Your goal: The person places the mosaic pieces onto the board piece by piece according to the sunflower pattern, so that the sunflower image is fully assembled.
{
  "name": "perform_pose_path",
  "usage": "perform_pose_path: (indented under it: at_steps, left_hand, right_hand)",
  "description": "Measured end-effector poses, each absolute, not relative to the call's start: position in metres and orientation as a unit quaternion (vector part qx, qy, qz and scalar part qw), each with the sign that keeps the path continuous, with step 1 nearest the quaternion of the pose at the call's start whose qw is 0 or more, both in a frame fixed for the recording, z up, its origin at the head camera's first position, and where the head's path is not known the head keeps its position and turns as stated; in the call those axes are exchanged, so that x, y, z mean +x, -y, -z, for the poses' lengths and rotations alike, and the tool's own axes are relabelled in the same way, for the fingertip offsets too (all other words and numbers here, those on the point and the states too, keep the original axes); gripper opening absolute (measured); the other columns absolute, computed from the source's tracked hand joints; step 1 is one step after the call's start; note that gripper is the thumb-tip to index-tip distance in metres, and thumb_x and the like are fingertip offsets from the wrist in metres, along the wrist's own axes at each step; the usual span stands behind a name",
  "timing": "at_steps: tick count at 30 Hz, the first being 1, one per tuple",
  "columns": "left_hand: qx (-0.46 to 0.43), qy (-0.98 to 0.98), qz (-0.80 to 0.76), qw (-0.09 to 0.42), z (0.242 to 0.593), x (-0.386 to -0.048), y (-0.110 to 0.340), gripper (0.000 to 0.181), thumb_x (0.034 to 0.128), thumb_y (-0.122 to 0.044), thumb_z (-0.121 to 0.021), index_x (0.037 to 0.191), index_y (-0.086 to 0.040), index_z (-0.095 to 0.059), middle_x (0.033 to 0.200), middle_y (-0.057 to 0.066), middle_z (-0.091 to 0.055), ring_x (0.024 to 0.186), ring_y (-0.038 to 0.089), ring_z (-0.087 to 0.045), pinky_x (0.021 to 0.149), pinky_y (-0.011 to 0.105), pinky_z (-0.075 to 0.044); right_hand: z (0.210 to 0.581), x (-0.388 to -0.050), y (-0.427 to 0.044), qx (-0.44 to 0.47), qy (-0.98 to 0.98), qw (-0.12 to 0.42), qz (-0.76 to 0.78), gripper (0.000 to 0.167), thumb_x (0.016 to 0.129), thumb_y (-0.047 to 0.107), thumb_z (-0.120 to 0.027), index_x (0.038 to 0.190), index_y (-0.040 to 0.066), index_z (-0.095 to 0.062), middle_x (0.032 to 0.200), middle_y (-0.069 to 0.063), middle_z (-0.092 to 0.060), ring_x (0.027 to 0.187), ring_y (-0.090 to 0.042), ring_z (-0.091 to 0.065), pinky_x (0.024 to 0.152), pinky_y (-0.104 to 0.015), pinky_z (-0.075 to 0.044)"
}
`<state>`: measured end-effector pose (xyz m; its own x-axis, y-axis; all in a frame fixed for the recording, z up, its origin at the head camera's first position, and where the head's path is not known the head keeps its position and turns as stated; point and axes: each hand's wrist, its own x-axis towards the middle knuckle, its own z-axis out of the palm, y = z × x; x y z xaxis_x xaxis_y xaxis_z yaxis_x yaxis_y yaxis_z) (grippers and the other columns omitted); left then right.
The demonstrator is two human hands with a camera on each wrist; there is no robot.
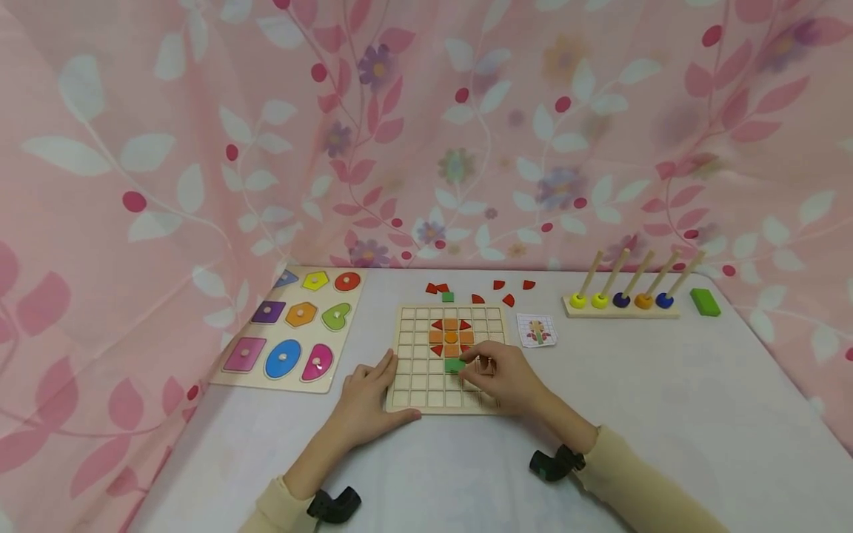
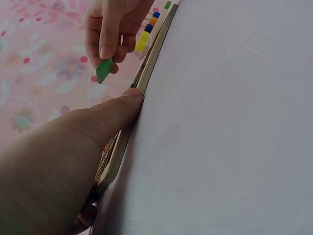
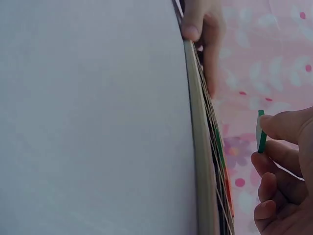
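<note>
A wooden grid board (image 1: pixel 416 400) lies on the table with orange squares around an orange round piece (image 1: pixel 451 337), red pieces at the corners and a green square (image 1: pixel 453 366) below them. My left hand (image 1: pixel 365 403) holds the board's lower left corner, thumb along the front edge (image 2: pixel 113 156). My right hand (image 1: pixel 506 376) pinches a green piece (image 3: pixel 261 131) between thumb and fingers, raised off the board, as both wrist views show. In the head view that hand covers part of the board's right side.
Loose red pieces (image 1: pixel 509 300) and a green square (image 1: pixel 448 297) lie behind the board. A pattern card (image 1: pixel 536 331) is to its right, a shape puzzle (image 1: pixel 340 333) to its left. A peg stand (image 1: pixel 623 313) and green block (image 1: pixel 705 302) stand back right.
</note>
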<state>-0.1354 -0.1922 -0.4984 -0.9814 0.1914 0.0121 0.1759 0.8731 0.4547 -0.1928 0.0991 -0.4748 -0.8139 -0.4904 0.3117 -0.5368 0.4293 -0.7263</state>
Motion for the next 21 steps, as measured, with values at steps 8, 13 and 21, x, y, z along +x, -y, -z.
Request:
perform_pose_path:
  at_steps: [8, 13, 21]
  left_hand:
    - [0.098, -0.965, -0.241, 0.013, 0.498, -0.135, 0.193, 0.116, 0.0781, -0.076, -0.079, 0.164, -0.01, -0.039, 0.174, 0.004, -0.031, 0.113, 0.02, -0.046, 0.09, 0.039, -0.038]
    - [0.099, -0.965, -0.242, 0.013, 0.499, -0.135, 0.193, 0.116, 0.0782, -0.077, -0.079, 0.164, -0.01, -0.039, 0.174, 0.004, -0.031, 0.115, 0.021, -0.046, 0.092, 0.04, -0.038]
    - [0.097, -0.968, -0.233, 0.012, 0.5, -0.136, 0.193, 0.116, 0.0781, -0.077, -0.078, 0.164, -0.01, -0.039, 0.174, 0.003, -0.03, 0.116, 0.021, -0.046, 0.093, 0.041, -0.037]
  right_hand:
    - [0.49, -0.184, -0.097, 0.34, 0.841, 0.046, -0.418, 0.021, 0.088, 0.018, -0.088, 0.107, 0.014, -0.08, 0.096, 0.008, -0.073, 0.081, -0.013, -0.057, 0.07, -0.025, -0.048]
    - [0.495, -0.182, -0.098, 0.364, 0.847, 0.048, -0.384, 0.019, 0.09, 0.02, -0.087, 0.106, 0.015, -0.079, 0.104, 0.006, -0.073, 0.092, -0.01, -0.061, 0.079, -0.027, -0.052]
    - [0.499, -0.183, -0.098, 0.367, 0.849, 0.037, -0.378, 0.019, 0.091, 0.02, -0.086, 0.107, 0.016, -0.079, 0.105, 0.007, -0.071, 0.091, -0.008, -0.059, 0.079, -0.026, -0.052]
